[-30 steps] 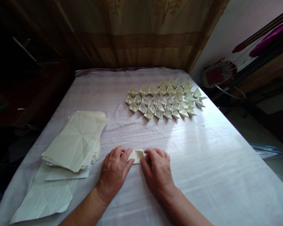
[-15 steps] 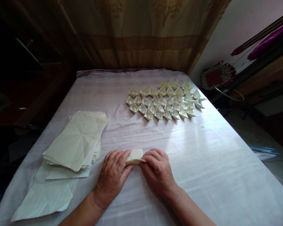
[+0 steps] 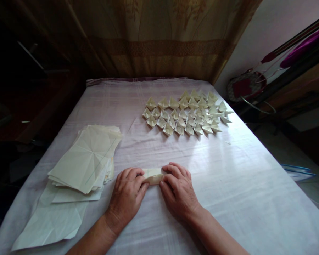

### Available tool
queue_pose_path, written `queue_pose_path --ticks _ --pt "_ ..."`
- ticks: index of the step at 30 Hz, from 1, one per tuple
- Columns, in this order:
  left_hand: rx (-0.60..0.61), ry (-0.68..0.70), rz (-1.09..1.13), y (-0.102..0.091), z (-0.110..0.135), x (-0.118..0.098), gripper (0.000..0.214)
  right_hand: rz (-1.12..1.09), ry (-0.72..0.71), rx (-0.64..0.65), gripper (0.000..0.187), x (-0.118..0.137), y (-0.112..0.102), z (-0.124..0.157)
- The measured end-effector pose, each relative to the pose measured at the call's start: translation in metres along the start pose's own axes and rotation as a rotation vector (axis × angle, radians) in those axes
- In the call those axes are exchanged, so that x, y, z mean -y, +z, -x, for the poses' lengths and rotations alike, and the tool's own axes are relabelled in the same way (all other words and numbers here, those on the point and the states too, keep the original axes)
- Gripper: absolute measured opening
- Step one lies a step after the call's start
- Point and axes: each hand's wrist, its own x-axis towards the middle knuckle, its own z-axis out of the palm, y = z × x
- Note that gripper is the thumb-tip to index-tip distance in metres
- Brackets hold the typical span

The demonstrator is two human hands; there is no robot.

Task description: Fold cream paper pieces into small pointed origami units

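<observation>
A small piece of folded paper [image 3: 154, 178] lies on the cloth-covered table between my hands, its near edge bent up in a curve. My left hand [image 3: 129, 189] is closed on its left end, thumb at the near side and fingers over the top. On the right end, my right hand [image 3: 177, 187] grips the paper with thumb and curled forefinger. Both ends are partly hidden under the fingers. Left of my left hand is a stack of creased paper sheets [image 3: 87, 157], with larger loose sheets [image 3: 50, 223] sticking out beneath it.
Several rows of folded paper boats [image 3: 179, 115] stand on the far right of the table [image 3: 228, 198]. A patterned curtain [image 3: 159, 46] hangs behind the far edge. Beyond the right edge are a bag [image 3: 246, 86] and a blue-edged object [image 3: 297, 171].
The paper's near edge now curves up between the hands, where it lay flatter before. My right hand's fingers have spread slightly and shifted right; my left hand has moved slightly left.
</observation>
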Motion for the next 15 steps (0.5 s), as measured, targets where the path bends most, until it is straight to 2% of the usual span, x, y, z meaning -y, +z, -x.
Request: queue_pose_path --ticks 7,15 --pt "0.011 -0.027 -0.084 0.005 -0.005 -0.001 0.01 0.107 0.116 -0.031 0.016 0.007 0.011 0.005" --pt "0.005 -0.074 -0.125 0.007 -0.012 -0.003 0.015 0.124 0.175 -0.076 0.016 0.01 0.014 0.003"
